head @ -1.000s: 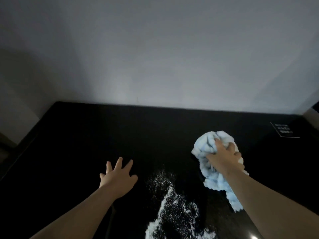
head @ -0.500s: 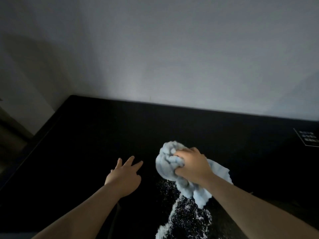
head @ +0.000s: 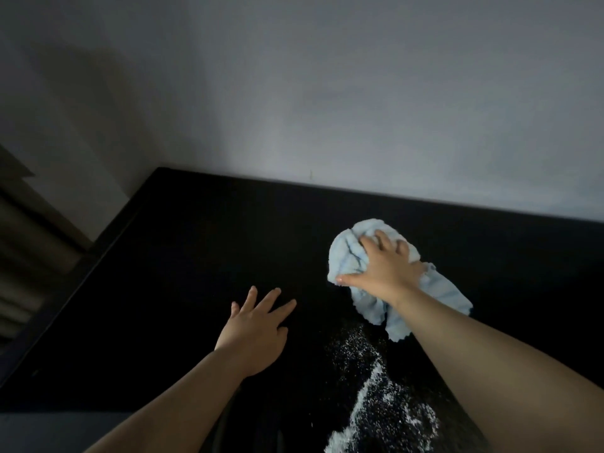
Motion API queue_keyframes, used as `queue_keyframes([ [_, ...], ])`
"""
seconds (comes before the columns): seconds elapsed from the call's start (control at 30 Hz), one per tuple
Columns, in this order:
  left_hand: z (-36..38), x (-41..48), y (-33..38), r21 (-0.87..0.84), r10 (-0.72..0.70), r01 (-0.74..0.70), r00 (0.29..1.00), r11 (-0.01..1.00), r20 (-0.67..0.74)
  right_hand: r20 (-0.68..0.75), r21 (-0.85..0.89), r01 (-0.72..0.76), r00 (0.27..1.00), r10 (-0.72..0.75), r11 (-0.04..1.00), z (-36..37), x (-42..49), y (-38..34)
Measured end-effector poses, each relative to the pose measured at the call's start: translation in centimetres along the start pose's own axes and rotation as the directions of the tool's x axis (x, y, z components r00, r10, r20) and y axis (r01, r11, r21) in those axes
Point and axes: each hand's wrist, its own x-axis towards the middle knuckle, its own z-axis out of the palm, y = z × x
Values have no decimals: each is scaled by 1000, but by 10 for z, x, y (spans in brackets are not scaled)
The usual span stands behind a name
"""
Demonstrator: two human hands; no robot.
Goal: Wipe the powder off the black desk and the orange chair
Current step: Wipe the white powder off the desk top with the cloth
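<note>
The black desk (head: 183, 289) fills the lower half of the view. White powder (head: 376, 400) lies in a streak and scattered specks near the front, between my arms. My right hand (head: 382, 269) presses down on a crumpled light blue cloth (head: 434, 292) on the desk, beyond the powder. My left hand (head: 255, 328) rests flat on the desk with fingers spread, left of the powder, holding nothing. The orange chair is not in view.
A pale wall (head: 327, 93) rises right behind the desk's far edge. The desk's left edge (head: 65, 299) runs diagonally, with a dim brownish slatted surface (head: 26, 250) beyond it.
My right hand has pushed the cloth away from me and to the right, off the top of the powder. The view has shifted left. My left hand stays flat on the desk.
</note>
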Motion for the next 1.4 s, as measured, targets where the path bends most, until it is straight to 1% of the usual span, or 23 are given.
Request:
queue_keyframes([
  [0.1,0,0,1,-12,-9,9,1000,1000,1,-142,-19,99,985,-100,995,7,-17,-14],
  [0.17,0,-1,1,-8,-9,9,1000,1000,-6,-174,-32,188,966,-191,982,16,-33,-17],
  [0.23,-1,-3,2,-12,-12,12,1000,1000,-2,-147,-66,281,946,-288,957,21,-52,-13],
  [0.3,-3,-6,5,-22,-20,20,1000,1000,10,-78,-49,366,926,-369,929,21,-66,-6],
  [0.33,-4,-8,6,-34,-20,20,1000,999,14,-21,2,402,915,-402,916,18,-72,-3],
  [0.37,-5,-11,7,-51,-14,15,1000,999,23,59,96,420,903,-426,903,12,-77,0],
  [0.4,-5,-15,7,-66,-2,4,999,998,34,133,225,402,890,-437,888,5,-80,2],
  [0.43,-4,-20,5,-80,5,-2,999,997,37,163,343,360,887,-433,867,-2,-80,4],
  [0.47,-3,-27,3,-93,-8,10,1000,996,21,126,418,319,907,-402,851,-9,-77,7],
  [0.5,-1,-34,-2,-108,-52,49,998,993,-20,47,462,290,936,-349,838,-17,-72,8],
  [0.57,1,-48,-15,-131,-200,183,972,974,-126,-101,475,254,967,-235,842,-30,-58,3],
  [0.6,2,-54,-23,-136,-273,253,949,958,-157,-139,450,234,972,-191,862,-33,-52,-2],
  [0.67,3,-66,-41,-143,-397,376,903,916,-163,-158,368,177,979,-127,913,-31,-40,-20],
  [0.73,0,-72,-62,-167,-510,489,850,856,-129,-116,320,99,991,-64,942,-22,-32,-40],
  [0.8,-3,-73,-82,-223,-597,570,799,791,-74,-117,235,60,993,-33,970,-10,-25,-59],
  [0.87,0,-71,-96,-298,-615,587,789,753,-3,-158,183,40,987,-11,982,-2,-16,-80],
  [1.0,3,-69,-113,-358,-553,528,832,770,36,-156,245,15,988,24,969,0,6,-126],
  [1.07,2,-69,-119,-384,-534,508,844,771,44,-168,272,83,985,-38,959,2,14,-150],
  [1.13,-1,-68,-121,-394,-524,505,849,768,65,-152,228,178,978,-146,957,5,18,-173],
  [1.23,-3,-68,-122,-427,-509,502,854,752,108,-79,14,359,931,-357,933,14,13,-211],
  [1.3,-5,-66,-122,-451,-503,495,857,743,112,-14,-96,431,901,-434,897,18,2,-229],
  [1.33,-5,-66,-123,-455,-504,495,856,740,113,22,-132,469,882,-470,874,22,-4,-231],
  [1.4,-4,-65,-123,-445,-506,495,856,746,105,101,-215,577,816,-569,788,29,-16,-223],
])
